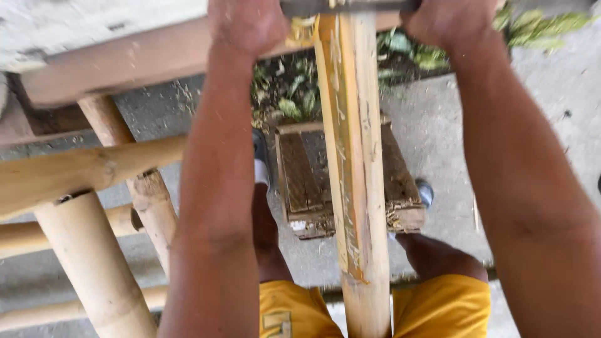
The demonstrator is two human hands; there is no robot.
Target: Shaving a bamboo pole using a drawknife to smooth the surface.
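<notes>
Far left of the frame: pale bamboo poles (pixel 81 169) crossing at angles, one thick upright (pixel 94 269) in the lower left, more lying flat along the concrete floor (pixel 438 112). Above them, a reddish-brown wooden rail (pixel 125 62) slanting across the upper left.

Top centre-left: left hand (pixel 247 22), fingers curled fully shut around one end of a dark metal blade (pixel 347 6) held crosswise at the top edge. Forearm filling the middle-left, down to the bottom edge.

Centre: long bamboo pole (pixel 360 188) running from the top edge to the bottom, between the knees, its left side shaved to a yellower strip with frayed fibres. Blade touching the pole's upper end. Behind the pole, a small dark wooden crate (pixel 300 175) on the floor, with a shoe (pixel 261 156) just beside its left edge and another (pixel 426 191) at its right corner. Green leaves and debris (pixel 288 94) beyond the crate. Yellow shorts (pixel 438 307) at the bottom.

Top right: right hand (pixel 447 22), fingers likewise closed tight on the blade's other end. Forearm covering the right side.

No packages, labels or signs in sight. Open floor only in narrow patches: right of the crate and between the poles at left.
</notes>
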